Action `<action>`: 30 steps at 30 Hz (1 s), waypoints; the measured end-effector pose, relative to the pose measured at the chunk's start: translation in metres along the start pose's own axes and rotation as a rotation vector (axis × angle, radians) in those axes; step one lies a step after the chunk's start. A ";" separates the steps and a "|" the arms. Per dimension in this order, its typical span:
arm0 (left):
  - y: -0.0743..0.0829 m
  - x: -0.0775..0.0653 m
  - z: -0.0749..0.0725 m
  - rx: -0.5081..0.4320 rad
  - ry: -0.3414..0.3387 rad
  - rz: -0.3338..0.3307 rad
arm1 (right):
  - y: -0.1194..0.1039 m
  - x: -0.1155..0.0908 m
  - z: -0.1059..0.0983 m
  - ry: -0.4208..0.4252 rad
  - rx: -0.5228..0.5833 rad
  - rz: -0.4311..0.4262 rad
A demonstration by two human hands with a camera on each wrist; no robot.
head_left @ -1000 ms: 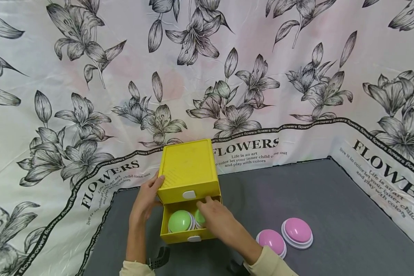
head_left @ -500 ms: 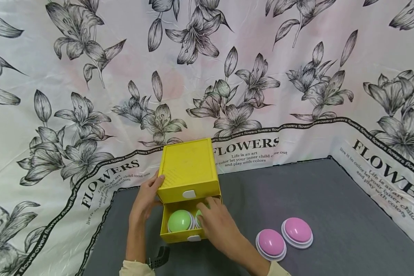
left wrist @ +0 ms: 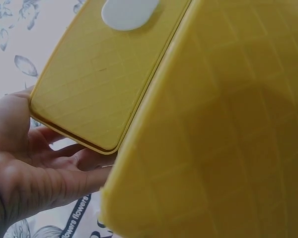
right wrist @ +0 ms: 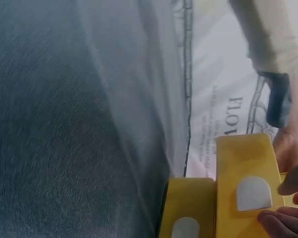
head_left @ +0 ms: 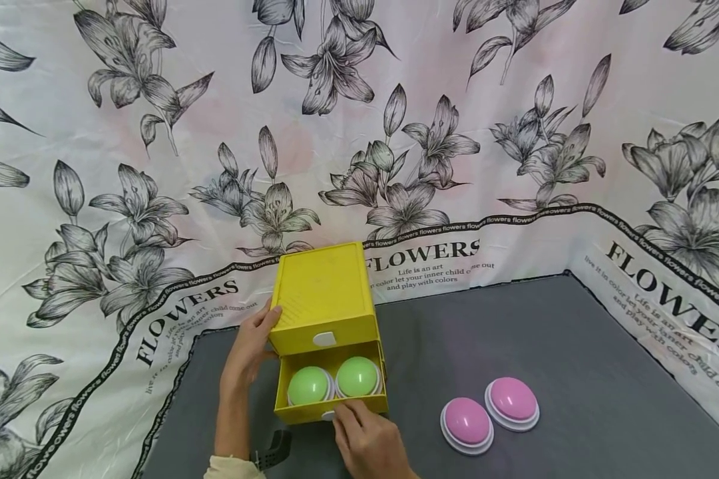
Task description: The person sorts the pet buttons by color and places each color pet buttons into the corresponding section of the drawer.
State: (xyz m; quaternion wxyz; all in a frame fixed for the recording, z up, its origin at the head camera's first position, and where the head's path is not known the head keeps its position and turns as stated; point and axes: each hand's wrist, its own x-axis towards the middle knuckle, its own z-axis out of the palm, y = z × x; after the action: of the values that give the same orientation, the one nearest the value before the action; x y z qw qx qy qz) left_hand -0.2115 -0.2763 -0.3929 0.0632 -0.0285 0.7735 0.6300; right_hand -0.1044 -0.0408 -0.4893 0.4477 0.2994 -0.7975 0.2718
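Observation:
A yellow drawer box (head_left: 326,283) stands near the wall cloth, one drawer (head_left: 331,406) pulled out below its top one. Two green dome push lights (head_left: 356,377) with white rims lie side by side in that drawer. My left hand (head_left: 251,349) holds the box's left side, thumb over the top edge; in the left wrist view its fingers (left wrist: 92,159) reach along the box's side. My right hand (head_left: 371,439) touches the open drawer's front rim beside its white handle (right wrist: 253,193). In the right wrist view only its fingers (right wrist: 283,220) show, right at that front.
Two pink dome push lights (head_left: 467,420) lie on the grey tabletop (head_left: 455,346), right of the box. A white cloth with flower prints (head_left: 311,159) hangs at the back. A dark watch-like strap (head_left: 275,447) is by my left wrist.
My right hand has left the right-hand green push light inside the drawer and moved down to the drawer's front rim. Both green push lights are now fully visible. My left hand stays in place.

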 end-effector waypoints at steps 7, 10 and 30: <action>-0.001 0.000 0.000 -0.011 0.009 0.002 | -0.004 -0.003 0.010 -0.048 -0.084 0.010; -0.001 0.000 0.002 -0.004 0.007 0.005 | -0.002 -0.003 0.012 -0.066 -0.133 0.008; 0.000 0.002 -0.001 0.013 0.010 0.001 | 0.036 0.031 0.047 -0.208 -0.135 0.100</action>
State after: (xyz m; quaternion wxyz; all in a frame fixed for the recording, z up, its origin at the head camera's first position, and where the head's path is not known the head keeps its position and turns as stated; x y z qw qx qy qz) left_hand -0.2133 -0.2775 -0.3926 0.0592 -0.0309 0.7779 0.6248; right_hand -0.1689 -0.0570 -0.4895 0.3676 0.2550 -0.8700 0.2072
